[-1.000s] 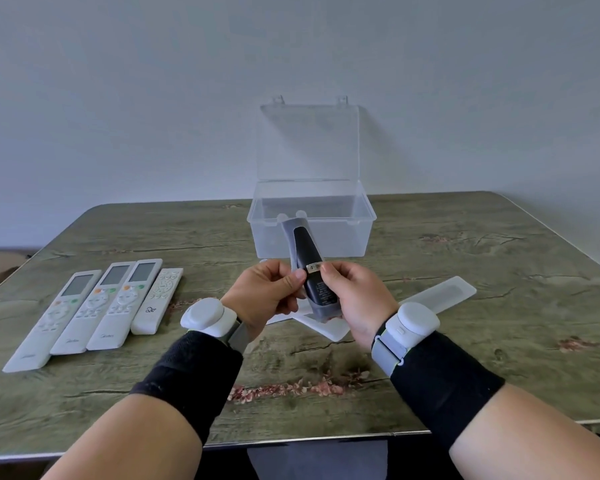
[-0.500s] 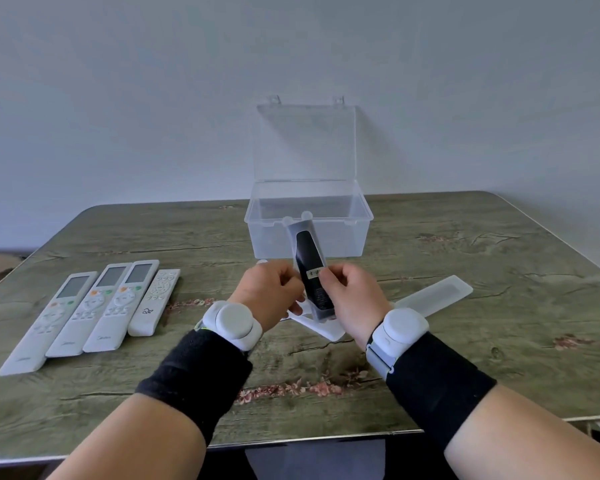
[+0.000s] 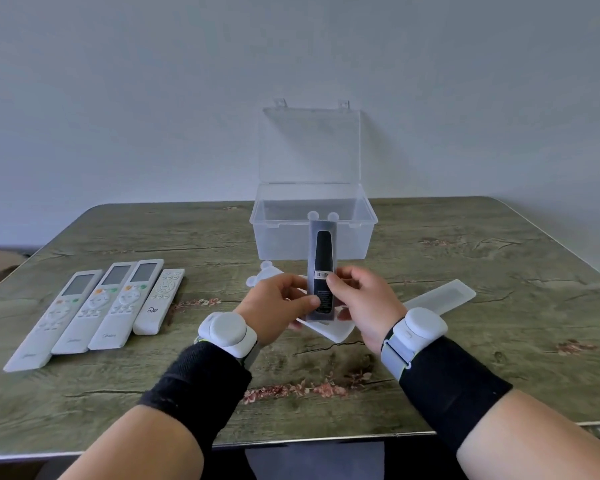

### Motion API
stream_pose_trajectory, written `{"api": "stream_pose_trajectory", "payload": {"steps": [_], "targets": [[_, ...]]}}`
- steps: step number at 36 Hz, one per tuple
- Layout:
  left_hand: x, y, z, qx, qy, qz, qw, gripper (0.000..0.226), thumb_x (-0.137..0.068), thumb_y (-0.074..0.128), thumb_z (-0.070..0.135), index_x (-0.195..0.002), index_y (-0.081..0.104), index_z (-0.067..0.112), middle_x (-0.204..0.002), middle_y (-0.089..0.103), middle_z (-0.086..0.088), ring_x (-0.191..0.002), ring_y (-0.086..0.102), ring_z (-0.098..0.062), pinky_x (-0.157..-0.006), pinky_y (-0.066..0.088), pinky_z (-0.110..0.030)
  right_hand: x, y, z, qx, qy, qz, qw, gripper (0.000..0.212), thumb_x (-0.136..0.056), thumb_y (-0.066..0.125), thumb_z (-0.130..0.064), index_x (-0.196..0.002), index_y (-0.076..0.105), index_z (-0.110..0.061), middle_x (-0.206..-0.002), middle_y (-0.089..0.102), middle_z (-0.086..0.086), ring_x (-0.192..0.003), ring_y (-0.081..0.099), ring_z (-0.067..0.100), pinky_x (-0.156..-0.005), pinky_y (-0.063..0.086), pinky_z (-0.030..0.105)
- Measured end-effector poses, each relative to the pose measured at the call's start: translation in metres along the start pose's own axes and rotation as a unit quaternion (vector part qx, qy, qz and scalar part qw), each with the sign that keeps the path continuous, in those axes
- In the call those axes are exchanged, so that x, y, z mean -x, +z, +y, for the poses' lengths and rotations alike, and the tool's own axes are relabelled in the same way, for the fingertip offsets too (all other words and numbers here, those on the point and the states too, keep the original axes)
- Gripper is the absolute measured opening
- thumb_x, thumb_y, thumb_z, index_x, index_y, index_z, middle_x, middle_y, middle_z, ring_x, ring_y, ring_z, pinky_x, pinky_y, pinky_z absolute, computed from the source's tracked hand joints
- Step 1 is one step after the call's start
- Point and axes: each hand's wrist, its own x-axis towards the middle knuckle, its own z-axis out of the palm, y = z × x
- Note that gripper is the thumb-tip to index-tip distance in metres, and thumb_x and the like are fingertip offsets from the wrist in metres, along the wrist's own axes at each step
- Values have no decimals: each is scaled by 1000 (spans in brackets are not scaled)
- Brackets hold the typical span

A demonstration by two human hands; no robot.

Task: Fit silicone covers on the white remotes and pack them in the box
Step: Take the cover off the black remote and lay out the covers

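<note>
I hold a dark remote inside a translucent silicone cover (image 3: pixel 322 258) upright above the table, its two round ears at the top. My left hand (image 3: pixel 278 303) pinches its lower left side and my right hand (image 3: pixel 362 299) pinches its right side at a small label. Behind it stands the clear plastic box (image 3: pixel 357 233) with its lid raised. Several white remotes (image 3: pixel 97 306) lie side by side at the left. Loose silicone covers lie under my hands (image 3: pixel 329 332), behind my left hand (image 3: pixel 265 275) and to the right (image 3: pixel 444 296).
The wooden table (image 3: pixel 499 341) runs to a front edge near my forearms. A plain wall stands behind the box. Both wrists carry white bands over black sleeves.
The covered remote has turned from leaning left to standing upright. Both hands have shifted slightly right and their fingers have regripped lower on it.
</note>
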Motion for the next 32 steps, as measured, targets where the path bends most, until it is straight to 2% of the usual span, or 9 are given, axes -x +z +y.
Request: {"api": "stream_pose_trajectory", "payload": {"steps": [5,10,13,15,18,21,24,27,32], "targets": [[3,3,2,46,-32,-47,997,34,-88,79,10,-116,63,20,-92,79,-7,-86,78,-26,-69,61,-32,3,-1,-2,-29,5,-1,1000,8,-92,69,-29,-92,73,-22,-82,76,2,-69,72,22,-58,54,32],[4,9,3,32,-35,-58,997,33,-88,79,7,-113,59,17,-84,78,-6,-82,78,-26,-71,62,-33,3,-3,-10,-1,9,12,1000,34,-79,67,-54,-88,73,-21,-79,74,-2,-68,70,15,-57,53,30],[3,8,3,-7,-32,-74,997,37,-86,81,12,-116,60,19,-84,77,-4,-79,76,-26,-79,64,-41,-1,-7,-13,32,-17,28,999,18,-92,65,-43,-99,71,-28,-80,73,-7,-64,70,8,-55,52,26],[1,7,3,-35,-28,-81,996,41,-83,82,28,-117,61,23,-90,80,-4,-87,77,-27,-89,62,-45,-2,-9,-13,45,-31,26,998,10,-94,64,-37,-98,70,-30,-76,72,-10,-65,70,7,-56,52,26],[-4,5,8,-23,-1,-17,1000,34,-85,70,48,-114,66,30,-99,80,0,-94,77,-21,-96,58,-48,-1,-12,-13,59,-44,-4,997,4,-94,65,-32,-94,69,-32,-79,73,-7,-73,71,12,-59,54,27],[-8,2,22,101,30,50,993,25,-100,61,36,-118,70,21,-108,79,-5,-103,76,-23,-98,58,-43,2,-11,-11,97,-59,-37,993,7,-94,65,-32,-100,69,-33,-88,72,0,-82,71,19,-66,57,32],[-9,1,38,168,44,77,982,27,-97,64,36,-111,74,15,-103,80,-8,-99,77,-25,-88,62,-34,4,-8,-10,136,-74,-44,987,11,-93,67,-33,-104,69,-34,-85,71,-9,-76,67,4,-71,55,33],[-9,-1,49,172,42,88,980,19,-98,66,27,-99,75,11,-93,78,-6,-90,76,-26,-83,63,-36,6,-5,-13,153,-85,-64,982,13,-93,67,-36,-104,71,-31,-82,71,-12,-69,63,-2,-68,49,26],[-7,2,54,126,63,101,985,18,-99,67,22,-85,73,14,-80,76,-2,-79,72,-20,-83,64,-40,4,-6,-33,85,-93,-11,992,39,-76,62,-63,-106,67,-39,-92,73,-11,-87,69,4,-79,57,33]]}}
